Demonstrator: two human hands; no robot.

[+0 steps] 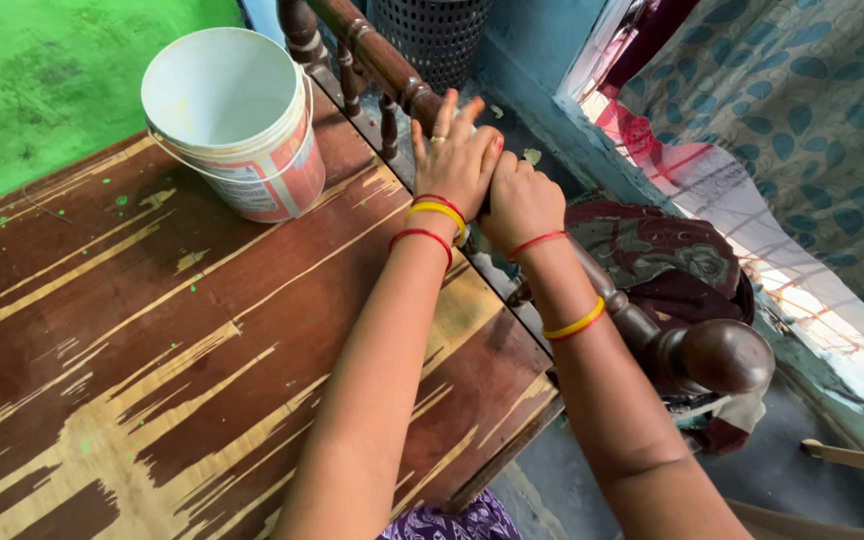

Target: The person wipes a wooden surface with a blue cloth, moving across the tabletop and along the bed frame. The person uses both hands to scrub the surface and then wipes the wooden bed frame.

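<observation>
My left hand (455, 160) rests with fingers spread on the dark wooden rail (382, 62) of a turned-spindle railing that runs along the right edge of a worn brown wooden tabletop (152, 340). My right hand (520, 200) is closed in a fist on the same rail, pressed against my left hand. Whether a small object sits inside the fist is hidden. Both wrists carry red and yellow bangles. The rail ends in a round knob (717, 355) near my right forearm.
A white plastic bucket (237, 115) with a red-banded label stands at the table's far side. A dark perforated basket (432, 30) sits behind the rail. Patterned cloth (652, 250) lies below the railing, a blue leaf-print curtain (812, 110) at right, green wall at top left.
</observation>
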